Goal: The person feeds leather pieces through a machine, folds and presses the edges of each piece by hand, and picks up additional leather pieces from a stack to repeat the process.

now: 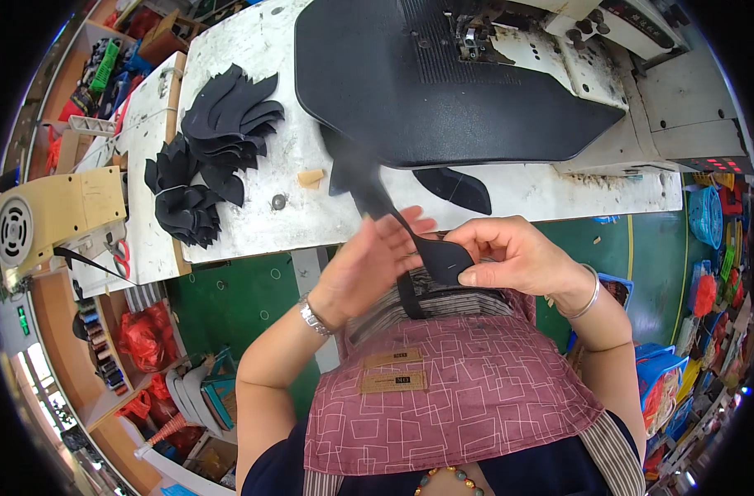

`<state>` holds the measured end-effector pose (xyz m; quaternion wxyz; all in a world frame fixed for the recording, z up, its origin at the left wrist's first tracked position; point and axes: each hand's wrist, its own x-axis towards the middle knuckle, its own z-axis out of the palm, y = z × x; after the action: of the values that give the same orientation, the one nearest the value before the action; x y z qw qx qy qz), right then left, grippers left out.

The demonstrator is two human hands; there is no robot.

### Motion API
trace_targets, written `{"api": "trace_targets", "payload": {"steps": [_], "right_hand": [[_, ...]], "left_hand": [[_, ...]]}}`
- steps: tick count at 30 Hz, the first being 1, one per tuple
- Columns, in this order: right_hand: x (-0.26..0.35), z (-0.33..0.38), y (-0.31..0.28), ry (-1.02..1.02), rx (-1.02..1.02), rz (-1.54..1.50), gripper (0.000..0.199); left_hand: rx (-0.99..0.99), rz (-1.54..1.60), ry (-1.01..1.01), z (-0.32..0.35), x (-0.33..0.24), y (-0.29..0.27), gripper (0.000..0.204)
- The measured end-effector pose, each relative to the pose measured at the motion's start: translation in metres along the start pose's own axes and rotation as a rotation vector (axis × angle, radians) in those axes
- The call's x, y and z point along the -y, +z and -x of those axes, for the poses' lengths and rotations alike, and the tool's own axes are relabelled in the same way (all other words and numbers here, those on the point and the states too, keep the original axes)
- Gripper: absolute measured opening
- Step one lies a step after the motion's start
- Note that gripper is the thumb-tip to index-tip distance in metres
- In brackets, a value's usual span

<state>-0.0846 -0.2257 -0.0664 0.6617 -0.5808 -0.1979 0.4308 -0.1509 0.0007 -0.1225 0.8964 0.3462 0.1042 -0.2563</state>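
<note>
My right hand (517,258) pinches the lower end of a black curved fabric piece (445,259) between thumb and fingers. Just left of it, my left hand (367,263) has its fingers spread, with the narrow part of the black piece crossing in front of them. Farther up, the dark material blurs and runs toward the edge of a black machine plate (484,124). Another black curved piece (454,190) lies on the white table (550,198), partly under that plate. Several similar pieces are heaped in one pile (232,116) and a bunched pile (185,202) at the left.
A white sewing machine (596,78) stands at the far right of the table. A beige scrap (311,178) lies near the piles. At the left are a beige machine (58,219) and red-handled scissors (123,258). Blue baskets (704,215) line the right side.
</note>
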Motion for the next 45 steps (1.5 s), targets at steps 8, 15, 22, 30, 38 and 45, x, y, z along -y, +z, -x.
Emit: {"api": "trace_targets", "payload": {"steps": [8, 15, 22, 30, 38, 45], "right_hand": [[0.0, 0.008, -0.009, 0.161, 0.033, -0.29, 0.036], [0.005, 0.012, 0.001, 0.09, -0.114, -0.182, 0.036], [0.004, 0.009, 0.0, 0.101, -0.206, -0.121, 0.024], [-0.04, -0.009, -0.026, 0.043, -0.407, 0.474, 0.02], [-0.064, -0.029, -0.033, -0.3, -0.459, 1.066, 0.024], [-0.068, -0.074, -0.051, -0.204, -0.494, 1.465, 0.031]], "left_hand": [[-0.078, 0.177, 0.279, 0.011, 0.001, 0.017, 0.026], [-0.204, 0.098, 0.359, 0.015, -0.004, 0.022, 0.034], [-0.241, 0.074, 0.354, 0.018, -0.005, 0.007, 0.028], [-0.927, -1.114, 1.064, 0.015, -0.151, -0.053, 0.024], [-0.584, -2.422, 0.71, 0.015, -0.212, -0.191, 0.046], [-0.486, -1.806, 0.758, -0.082, -0.086, -0.034, 0.018]]}}
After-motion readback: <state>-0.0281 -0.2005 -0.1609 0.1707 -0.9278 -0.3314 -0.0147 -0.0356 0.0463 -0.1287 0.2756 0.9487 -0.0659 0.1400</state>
